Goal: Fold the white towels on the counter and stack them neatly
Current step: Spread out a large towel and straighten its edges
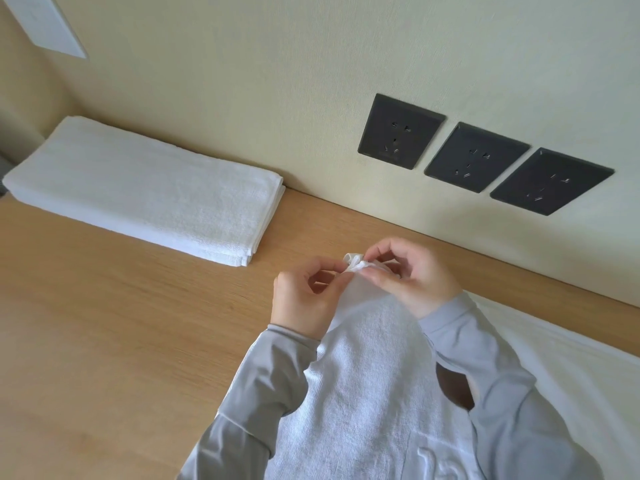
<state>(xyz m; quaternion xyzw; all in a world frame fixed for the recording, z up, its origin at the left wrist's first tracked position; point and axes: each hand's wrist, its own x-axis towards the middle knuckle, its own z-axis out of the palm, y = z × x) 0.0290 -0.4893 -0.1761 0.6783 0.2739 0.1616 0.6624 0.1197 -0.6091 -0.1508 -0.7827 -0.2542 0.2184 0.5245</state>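
The wooden counter carries a stack of folded towels at left and an unfolded towel at right.

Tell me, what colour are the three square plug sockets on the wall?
The three square plastic wall sockets are dark grey, clearest in the head view.

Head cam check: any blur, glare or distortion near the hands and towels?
Head view: soft even light, no glare; left hand and right hand pinching the towel corner look sharp; wide-angle tilt slants the sockets and counter; the folded stack looks slightly washed out.
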